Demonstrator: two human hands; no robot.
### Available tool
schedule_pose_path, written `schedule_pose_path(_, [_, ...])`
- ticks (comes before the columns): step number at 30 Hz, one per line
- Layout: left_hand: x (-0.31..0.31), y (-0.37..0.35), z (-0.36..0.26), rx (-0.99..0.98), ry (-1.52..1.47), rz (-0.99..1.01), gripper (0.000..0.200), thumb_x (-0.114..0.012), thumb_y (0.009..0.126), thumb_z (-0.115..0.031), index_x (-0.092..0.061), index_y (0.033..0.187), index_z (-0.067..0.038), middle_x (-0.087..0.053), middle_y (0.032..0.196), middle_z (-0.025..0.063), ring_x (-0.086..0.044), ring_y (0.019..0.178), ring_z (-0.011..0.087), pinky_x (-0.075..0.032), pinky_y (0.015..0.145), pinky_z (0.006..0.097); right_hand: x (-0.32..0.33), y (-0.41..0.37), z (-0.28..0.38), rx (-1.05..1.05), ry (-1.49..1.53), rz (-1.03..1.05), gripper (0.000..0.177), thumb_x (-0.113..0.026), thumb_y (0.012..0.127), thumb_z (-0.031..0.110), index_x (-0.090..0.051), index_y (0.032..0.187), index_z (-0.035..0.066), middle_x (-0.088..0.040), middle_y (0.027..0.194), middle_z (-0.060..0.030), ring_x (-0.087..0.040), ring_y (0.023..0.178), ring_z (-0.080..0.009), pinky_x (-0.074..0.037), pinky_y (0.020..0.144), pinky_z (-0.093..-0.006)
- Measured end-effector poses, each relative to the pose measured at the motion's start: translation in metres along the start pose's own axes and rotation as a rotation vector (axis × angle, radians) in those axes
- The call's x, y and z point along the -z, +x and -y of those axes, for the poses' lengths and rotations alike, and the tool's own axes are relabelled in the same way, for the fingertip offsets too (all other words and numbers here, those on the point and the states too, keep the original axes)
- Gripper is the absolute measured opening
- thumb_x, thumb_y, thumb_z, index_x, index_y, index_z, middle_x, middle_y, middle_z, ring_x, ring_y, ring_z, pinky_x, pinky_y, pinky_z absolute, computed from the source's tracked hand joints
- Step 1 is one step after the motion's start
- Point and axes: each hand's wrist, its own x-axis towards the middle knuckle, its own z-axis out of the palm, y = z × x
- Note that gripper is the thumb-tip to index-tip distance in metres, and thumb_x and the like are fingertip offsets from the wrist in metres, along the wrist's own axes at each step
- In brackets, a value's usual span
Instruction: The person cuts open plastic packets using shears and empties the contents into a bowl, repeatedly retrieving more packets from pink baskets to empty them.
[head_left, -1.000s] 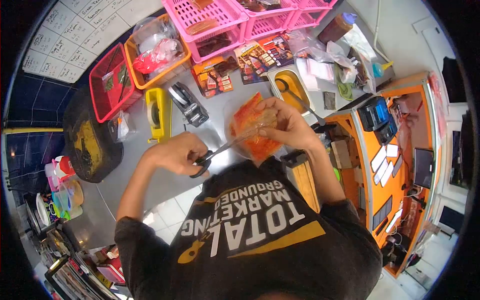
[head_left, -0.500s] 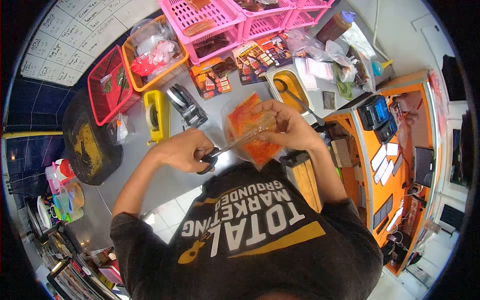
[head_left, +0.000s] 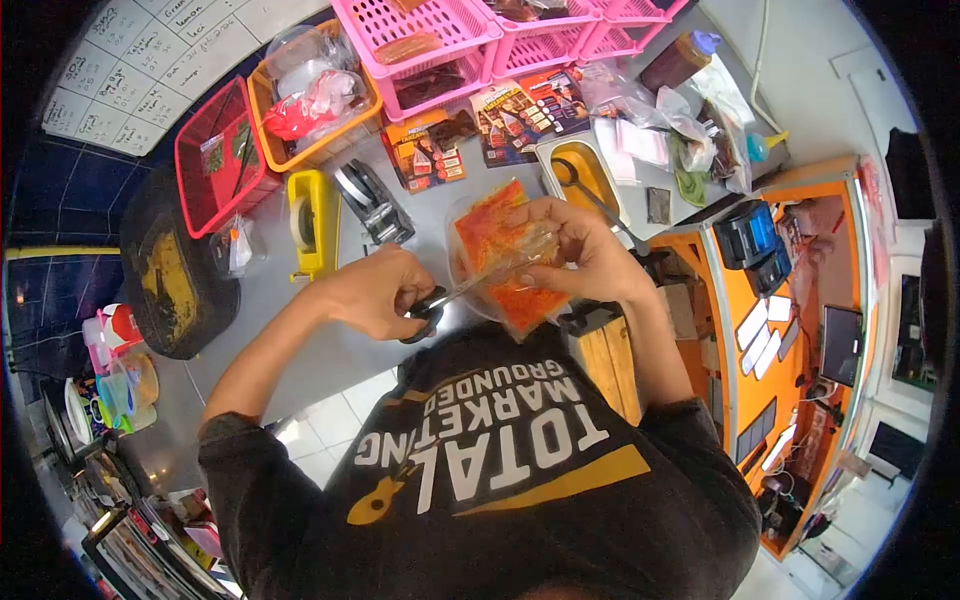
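My left hand [head_left: 375, 292] is closed around the black handles of a pair of scissors [head_left: 430, 312]. Their metal blades point right and reach the clear plastic edge of a flat packet [head_left: 493, 222] with orange-red contents. Thumb and fingers of my right hand [head_left: 585, 252] pinch the crumpled clear end of this packet beside the blade tips. Behind the packet, a clear round plastic rim [head_left: 457, 210] shows, mostly covered. Both hands are over the near edge of the grey counter [head_left: 300, 340], in front of my dark shirt.
A yellow tape dispenser [head_left: 315, 225] and a black one [head_left: 372, 205] stand left. Beyond are pink baskets [head_left: 425, 50], an orange basket [head_left: 372, 105], a red basket [head_left: 190, 190] and menu cards [head_left: 425, 155]. A metal tray [head_left: 550, 150] with a ladle [head_left: 600, 205] lies ahead right.
The view has shifted slightly. My left hand with the scissors has moved a little up and to the right, while my right hand keeps its pinch on the packet.
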Motion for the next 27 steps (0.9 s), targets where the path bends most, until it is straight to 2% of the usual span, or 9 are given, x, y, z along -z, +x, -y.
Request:
schedule_pose_path(2, [0.001, 0.002, -0.002, -0.055, 0.049, -0.019, 0.041, -0.078, 0.072, -0.015, -0.044, 0.056, -0.001, -0.042, 0.047, 0.0066, -0.040, 0.043, 0.0161, -0.033, 0.045, 0.0346, -0.003, 0.001, 0.007, 0.053, -0.173, 0.017, 0.053, -0.074, 0.077, -0.008, -0.054, 0.125, 0.001, -0.060, 0.122, -0.0036, -0.062, 0.098, -0.0050, -0.049, 0.064, -0.0168])
schedule_pose_path(5, [0.003, 0.002, -0.004, 0.019, 0.050, -0.006, 0.031, -0.070, 0.069, -0.014, -0.046, 0.055, 0.000, -0.046, 0.048, 0.0105, -0.047, 0.044, 0.0217, -0.035, 0.046, 0.0374, 0.001, 0.000, 0.003, 0.045, -0.080, 0.022, 0.053, -0.075, 0.076, -0.008, -0.055, 0.124, 0.001, -0.060, 0.120, -0.0028, -0.062, 0.094, -0.0040, -0.048, 0.063, -0.0167])
schedule_pose_path(8, [0.000, 0.003, -0.004, -0.062, 0.074, -0.052, 0.031, -0.070, 0.068, -0.015, -0.045, 0.056, 0.000, -0.046, 0.048, 0.0106, -0.048, 0.045, 0.0229, -0.036, 0.047, 0.0375, 0.003, 0.002, 0.001, 0.092, -0.147, 0.041, 0.053, -0.075, 0.076, -0.008, -0.055, 0.124, 0.002, -0.061, 0.119, -0.0014, -0.061, 0.091, -0.0028, -0.046, 0.061, -0.0162])
schedule_pose_path(12, [-0.001, 0.003, -0.009, -0.056, 0.029, -0.056, 0.039, -0.075, 0.072, -0.016, -0.043, 0.054, -0.002, -0.046, 0.047, 0.0084, -0.045, 0.043, 0.0189, -0.034, 0.045, 0.0347, -0.002, 0.003, 0.005, 0.039, -0.141, 0.077, 0.052, -0.075, 0.076, -0.008, -0.056, 0.123, 0.002, -0.061, 0.118, -0.0013, -0.060, 0.089, -0.0027, -0.045, 0.061, -0.0161])
schedule_pose_path(14, [-0.001, 0.004, -0.010, -0.027, 0.076, -0.058, 0.030, -0.070, 0.068, -0.016, -0.046, 0.057, 0.000, -0.049, 0.050, 0.0120, -0.051, 0.047, 0.0254, -0.039, 0.048, 0.0369, -0.002, 0.004, 0.006, 0.052, -0.029, 0.091, 0.052, -0.075, 0.076, -0.009, -0.055, 0.123, 0.001, -0.061, 0.118, -0.0026, -0.061, 0.092, -0.0039, -0.047, 0.066, -0.0166])
schedule_pose_path(17, [0.001, 0.004, -0.015, -0.021, 0.040, -0.056, 0.028, -0.069, 0.067, -0.016, -0.048, 0.058, 0.001, -0.051, 0.053, 0.0131, -0.054, 0.049, 0.0267, -0.041, 0.049, 0.0370, -0.003, 0.005, -0.001, 0.014, 0.136, 0.099, 0.053, -0.074, 0.075, -0.011, -0.054, 0.123, 0.000, -0.063, 0.115, -0.0040, -0.063, 0.096, -0.0063, -0.050, 0.075, -0.0187])
schedule_pose_path(18, [0.000, 0.004, -0.015, -0.022, 0.039, -0.055, 0.028, -0.069, 0.067, -0.016, -0.048, 0.058, 0.001, -0.051, 0.053, 0.0131, -0.054, 0.049, 0.0267, -0.041, 0.049, 0.0370, -0.003, 0.006, 0.001, 0.012, 0.135, 0.099, 0.053, -0.074, 0.075, -0.011, -0.054, 0.123, 0.000, -0.063, 0.115, -0.0040, -0.063, 0.096, -0.0063, -0.050, 0.075, -0.0187])
schedule_pose_path(20, [-0.001, 0.005, -0.015, -0.032, 0.043, -0.068, 0.027, -0.069, 0.066, -0.016, -0.051, 0.060, 0.002, -0.052, 0.054, 0.0141, -0.057, 0.052, 0.0275, -0.043, 0.051, 0.0373, -0.005, 0.007, 0.006, 0.021, 0.025, 0.159, 0.053, -0.073, 0.075, -0.013, -0.054, 0.123, 0.000, -0.064, 0.111, -0.0047, -0.064, 0.100, -0.0093, -0.051, 0.084, -0.0215])
schedule_pose_path(27, [-0.001, 0.004, -0.018, -0.047, 0.081, -0.094, 0.025, -0.070, 0.065, -0.017, -0.054, 0.064, 0.003, -0.053, 0.055, 0.0146, -0.058, 0.052, 0.0282, -0.045, 0.053, 0.0366, -0.007, 0.009, 0.005, 0.012, 0.113, 0.186, 0.054, -0.073, 0.074, -0.014, -0.054, 0.123, -0.001, -0.065, 0.110, -0.0045, -0.063, 0.100, -0.0095, -0.051, 0.085, -0.0225])
